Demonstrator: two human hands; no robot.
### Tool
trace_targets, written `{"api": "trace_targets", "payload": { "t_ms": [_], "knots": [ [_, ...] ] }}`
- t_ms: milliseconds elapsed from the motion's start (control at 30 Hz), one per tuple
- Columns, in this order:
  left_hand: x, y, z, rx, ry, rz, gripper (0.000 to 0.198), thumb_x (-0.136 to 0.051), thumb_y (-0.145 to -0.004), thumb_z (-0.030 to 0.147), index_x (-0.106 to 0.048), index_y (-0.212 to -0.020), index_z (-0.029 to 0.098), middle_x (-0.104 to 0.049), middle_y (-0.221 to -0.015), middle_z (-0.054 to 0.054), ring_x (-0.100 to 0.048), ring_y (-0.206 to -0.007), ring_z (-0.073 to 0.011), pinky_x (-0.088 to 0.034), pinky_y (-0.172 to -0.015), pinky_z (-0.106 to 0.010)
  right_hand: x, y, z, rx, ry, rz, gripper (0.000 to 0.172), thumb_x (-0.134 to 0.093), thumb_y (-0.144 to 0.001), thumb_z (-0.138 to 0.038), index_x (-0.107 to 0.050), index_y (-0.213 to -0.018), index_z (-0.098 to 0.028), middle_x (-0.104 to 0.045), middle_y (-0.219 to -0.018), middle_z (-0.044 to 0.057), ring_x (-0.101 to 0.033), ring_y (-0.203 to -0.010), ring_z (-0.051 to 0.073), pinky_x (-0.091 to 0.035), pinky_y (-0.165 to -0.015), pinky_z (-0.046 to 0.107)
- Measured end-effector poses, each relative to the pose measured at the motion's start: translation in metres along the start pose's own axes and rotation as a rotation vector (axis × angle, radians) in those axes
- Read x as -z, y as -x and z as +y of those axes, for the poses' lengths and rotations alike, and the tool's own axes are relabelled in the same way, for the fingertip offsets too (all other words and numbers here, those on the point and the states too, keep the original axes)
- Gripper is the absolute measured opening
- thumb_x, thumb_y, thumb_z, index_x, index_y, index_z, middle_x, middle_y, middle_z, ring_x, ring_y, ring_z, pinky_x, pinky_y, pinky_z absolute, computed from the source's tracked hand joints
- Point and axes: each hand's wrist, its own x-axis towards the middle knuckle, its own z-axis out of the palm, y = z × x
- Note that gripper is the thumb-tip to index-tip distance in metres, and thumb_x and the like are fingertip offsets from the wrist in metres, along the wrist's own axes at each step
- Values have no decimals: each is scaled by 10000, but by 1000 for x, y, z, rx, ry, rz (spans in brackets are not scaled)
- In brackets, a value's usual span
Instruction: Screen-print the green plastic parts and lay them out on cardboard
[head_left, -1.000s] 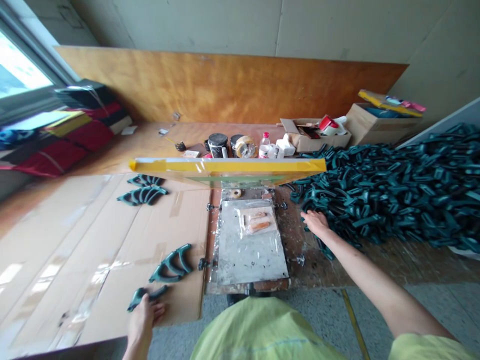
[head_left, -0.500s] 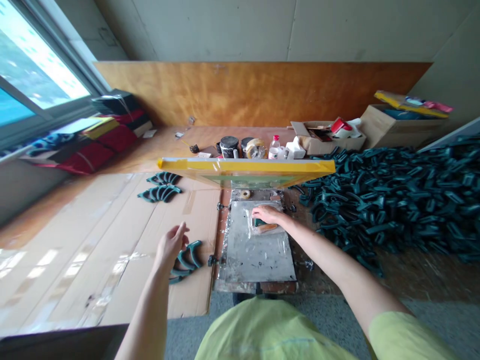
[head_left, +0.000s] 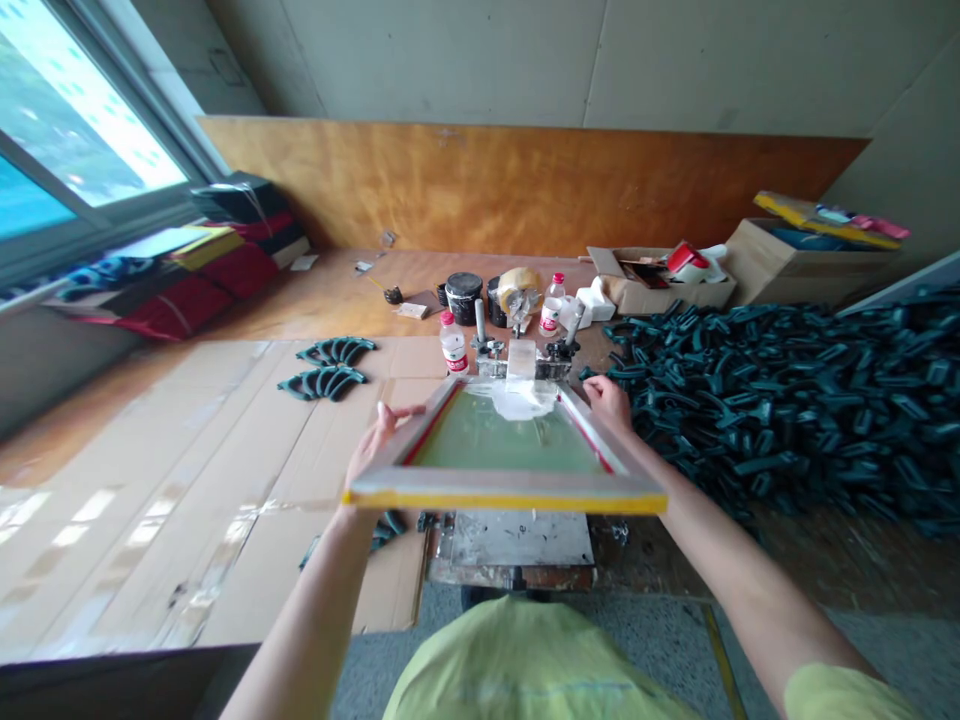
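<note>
A screen-printing frame (head_left: 510,484) with a pale green mesh (head_left: 502,430) and yellow tape along its front edge tilts low above a grey metal base plate (head_left: 517,540). At its left side is my left hand (head_left: 375,440), thumb and fingers stretched out, the fingertips against the rim. My right hand (head_left: 611,405) is at the opposite rim with its fingers curled; part of the contact is hidden. Beneath the screen, the plate's middle and whatever lies there cannot be seen. Dark green curved handle-like parts (head_left: 388,528) lie partly behind my left forearm.
On the left, cardboard (head_left: 225,480) bears two rows of green parts (head_left: 324,384). A big pile of the same parts (head_left: 772,420) lies to the right. Behind the screen stand clamps (head_left: 491,350), bottles (head_left: 454,345), a black tub (head_left: 465,298) and an open carton (head_left: 637,285).
The screen has swung down over the plate. My right hand has left the plate for the right rim; my left hand has moved from above the cardboard parts to the left rim.
</note>
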Motion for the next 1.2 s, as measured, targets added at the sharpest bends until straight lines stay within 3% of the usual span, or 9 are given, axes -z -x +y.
{"api": "trace_targets", "payload": {
  "t_ms": [100, 200, 367, 500, 700, 800, 967, 1100, 1200],
  "knots": [
    [15, 23, -43, 195, -71, -61, 651, -671, -699, 621, -649, -1176, 178, -707, -766, -22, -634, -600, -160, -471, -513, -233, 5, -18, -22, 194, 21, 46, 363, -576, -866, -334, -605, -1189, -171, -642, -1089, 113, -607, -963, 237, -479, -885, 382],
    [19, 29, -88, 236, -122, -55, 825, -712, -678, 569, -494, -1381, 197, -675, -707, 6, -625, -602, -149, -466, -525, -223, -11, -27, -62, 461, 145, -51, 523, -718, -766, -269, -550, -1251, -170, -562, -1232, 137, -524, -1146, 260, -429, -984, 392],
    [20, 18, -130, 236, -217, -17, 877, -663, -692, 614, -444, -1419, 175, -685, -752, -3, -594, -590, -128, -443, -528, -214, -38, -22, -92, 384, 387, -393, 279, -700, -774, -218, -617, -1037, -171, -671, -959, 95, -612, -928, 224, -462, -804, 296],
    [23, 16, -133, 258, -235, -21, 851, -655, -686, 634, -497, -1378, 165, -703, -777, -23, -610, -613, -151, -450, -540, -233, -39, 6, -76, 461, 366, -476, 76, -649, -789, -169, -647, -864, -177, -681, -870, 80, -611, -868, 208, -447, -753, 276],
    [23, 17, -136, 263, -248, -21, 804, -630, -707, 644, -525, -1347, 169, -707, -806, -35, -619, -648, -164, -456, -551, -240, -7, 27, -56, 785, 195, -609, 209, -549, -755, -8, -655, -790, -185, -662, -807, 37, -585, -838, 177, -420, -720, 254],
    [24, 16, -139, 249, -247, -28, 783, -617, -728, 634, -515, -1348, 166, -700, -800, -33, -633, -701, -175, -469, -583, -244, -8, 16, -62, 723, 196, -628, 108, -622, -748, -88, -644, -732, -193, -649, -770, 21, -575, -764, 168, -402, -661, 248],
    [24, 17, -137, 238, -218, -12, 756, -650, -716, 614, -532, -1317, 171, -700, -796, -34, -643, -700, -177, -482, -606, -253, -27, 36, -61, 678, 209, -381, 226, -522, -770, -20, -674, -843, -171, -668, -860, 70, -569, -881, 202, -431, -762, 292],
    [21, 20, -130, 249, -186, -6, 746, -671, -699, 607, -551, -1291, 169, -701, -772, -32, -648, -682, -177, -486, -593, -252, -18, 54, -53, 765, 165, -461, 233, -526, -806, -55, -687, -899, -195, -683, -889, 60, -586, -897, 201, -446, -810, 306],
    [18, 23, -121, 265, -167, -5, 740, -687, -689, 594, -560, -1279, 165, -708, -787, -37, -652, -675, -175, -491, -584, -249, -10, 33, -65, 635, 175, -461, 167, -618, -823, -184, -687, -966, -236, -700, -922, 33, -621, -875, 193, -457, -809, 299]
  ]
}}
